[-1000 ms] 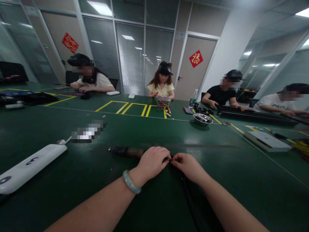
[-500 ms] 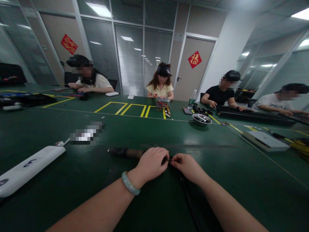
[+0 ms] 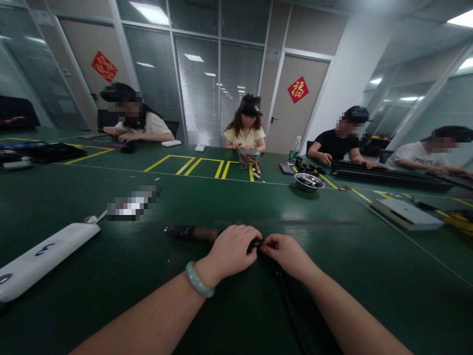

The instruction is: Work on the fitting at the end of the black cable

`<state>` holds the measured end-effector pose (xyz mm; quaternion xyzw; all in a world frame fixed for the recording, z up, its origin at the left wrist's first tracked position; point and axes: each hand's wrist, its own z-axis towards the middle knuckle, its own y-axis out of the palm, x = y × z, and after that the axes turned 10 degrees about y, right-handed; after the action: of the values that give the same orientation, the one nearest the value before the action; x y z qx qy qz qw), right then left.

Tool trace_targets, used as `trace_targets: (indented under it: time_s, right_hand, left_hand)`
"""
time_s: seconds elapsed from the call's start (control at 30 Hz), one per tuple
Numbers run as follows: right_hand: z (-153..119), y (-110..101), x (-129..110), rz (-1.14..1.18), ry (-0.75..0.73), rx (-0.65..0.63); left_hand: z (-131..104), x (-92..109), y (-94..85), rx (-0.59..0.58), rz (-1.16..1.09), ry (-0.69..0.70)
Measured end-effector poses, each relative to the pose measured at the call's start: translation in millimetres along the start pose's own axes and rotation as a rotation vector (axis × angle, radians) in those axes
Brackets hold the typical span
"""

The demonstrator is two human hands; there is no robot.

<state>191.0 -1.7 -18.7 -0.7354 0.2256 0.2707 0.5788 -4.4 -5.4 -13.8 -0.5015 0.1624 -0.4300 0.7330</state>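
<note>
An electric screwdriver (image 3: pixel 203 234), dark with a brown grip and a metal tip at the left, lies across the green table. My left hand (image 3: pixel 236 249), with a pale green bangle at the wrist, is closed over its rear part, and the thumb and fingers hold the black end. Right beside it my right hand (image 3: pixel 279 249) pinches at the same spot, on what looks like the end of a black cable. The black cable (image 3: pixel 288 301) runs from under my right hand toward the near edge. Exactly how cable and tool meet is hidden by my fingers.
A white power bank (image 3: pixel 51 259) marked 3 lies at the left, with a cord toward a blurred phone (image 3: pixel 135 202). Farther off are a metal bowl (image 3: pixel 309 183), a wire bundle (image 3: pixel 250 160) and a flat grey box (image 3: pixel 408 214). Several people work across the table.
My fingers have shifted only slightly at the tool's end, where a little more of the dark part shows between them. The screwdriver has stayed in place.
</note>
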Motion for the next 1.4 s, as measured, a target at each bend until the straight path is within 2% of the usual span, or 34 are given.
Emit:
trace_targets:
  time_s: [0.2, 0.47, 0.67, 1.4]
  right_hand:
    - [-0.7, -1.3, -0.5, -0.009, -0.008, 0.0]
    - [-1.8, -0.7, -1.3, -0.005, 0.013, -0.002]
    - [0.1, 1.1, 0.4, 0.002, 0.025, -0.016]
    - [-1.3, -1.5, -1.8, -0.011, 0.019, -0.01]
  left_hand:
    - [-0.2, 1.5, -1.4, 0.021, -0.007, -0.058]
    - [-0.3, 0.7, -0.6, -0.014, 0.004, -0.021]
    - [0.3, 2.2, -1.4, 0.018, 0.001, -0.03]
    - [0.8, 1.7, -3.7, 0.002, -0.007, -0.03]
